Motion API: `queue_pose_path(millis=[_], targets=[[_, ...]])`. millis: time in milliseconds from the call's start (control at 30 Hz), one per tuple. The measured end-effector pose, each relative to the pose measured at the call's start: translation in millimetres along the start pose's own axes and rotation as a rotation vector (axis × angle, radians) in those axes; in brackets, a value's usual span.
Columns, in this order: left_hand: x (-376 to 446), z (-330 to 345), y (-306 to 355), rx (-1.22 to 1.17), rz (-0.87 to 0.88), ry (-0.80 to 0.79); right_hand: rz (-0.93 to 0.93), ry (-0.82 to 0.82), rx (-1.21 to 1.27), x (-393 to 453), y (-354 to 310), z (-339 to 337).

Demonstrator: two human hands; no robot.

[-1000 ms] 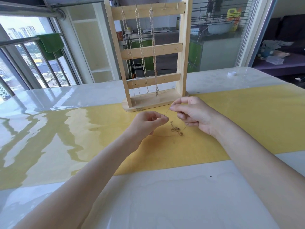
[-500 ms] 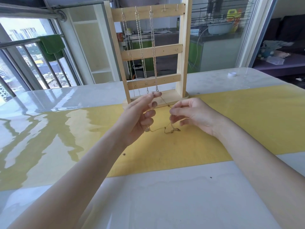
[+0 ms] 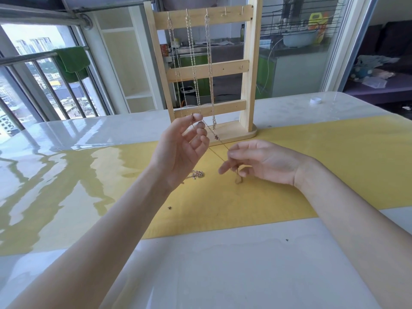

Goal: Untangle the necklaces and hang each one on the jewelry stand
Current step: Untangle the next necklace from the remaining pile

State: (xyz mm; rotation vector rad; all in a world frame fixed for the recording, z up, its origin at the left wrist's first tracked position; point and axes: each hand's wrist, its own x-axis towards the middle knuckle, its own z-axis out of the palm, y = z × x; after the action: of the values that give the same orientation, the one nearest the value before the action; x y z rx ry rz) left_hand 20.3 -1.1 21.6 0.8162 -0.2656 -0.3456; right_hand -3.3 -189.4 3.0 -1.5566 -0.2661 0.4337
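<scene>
Nearest the camera, both hands hover over the yellow table runner [image 3: 323, 157]: the right hand [image 3: 263, 162] pinches the fine gold chain [image 3: 219, 141] low between thumb and fingertips, and the left hand [image 3: 182, 150] pinches its other end higher up. The chain is stretched taut between them, with loose slack [image 3: 196, 174] on the runner. To do this well, they should ease tension, let the small knot [image 3: 216, 137] fall open, then carry the clasp to a free hook [image 3: 225, 12] on the wooden jewelry stand [image 3: 247, 70], beside three hung chains [image 3: 192, 54].

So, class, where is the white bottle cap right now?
In the head view, the white cap sits far right on the pale table, beyond the yellow runner, right of the wooden stand.
</scene>
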Motion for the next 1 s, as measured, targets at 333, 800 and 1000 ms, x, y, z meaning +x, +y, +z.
queue_pose_path(millis=[333,800,1000], targets=[[4,-11,3,0.540,0.038,0.160,0.020,0.156,0.031,0,2,-6],[-2,-6,-18,1.329,0.043,-0.134,-0.031,0.187,-0.220,5,0,5],[-2,-8,-15,0.995,-0.170,-0.117,-0.149,0.251,-0.262,7,3,7]])
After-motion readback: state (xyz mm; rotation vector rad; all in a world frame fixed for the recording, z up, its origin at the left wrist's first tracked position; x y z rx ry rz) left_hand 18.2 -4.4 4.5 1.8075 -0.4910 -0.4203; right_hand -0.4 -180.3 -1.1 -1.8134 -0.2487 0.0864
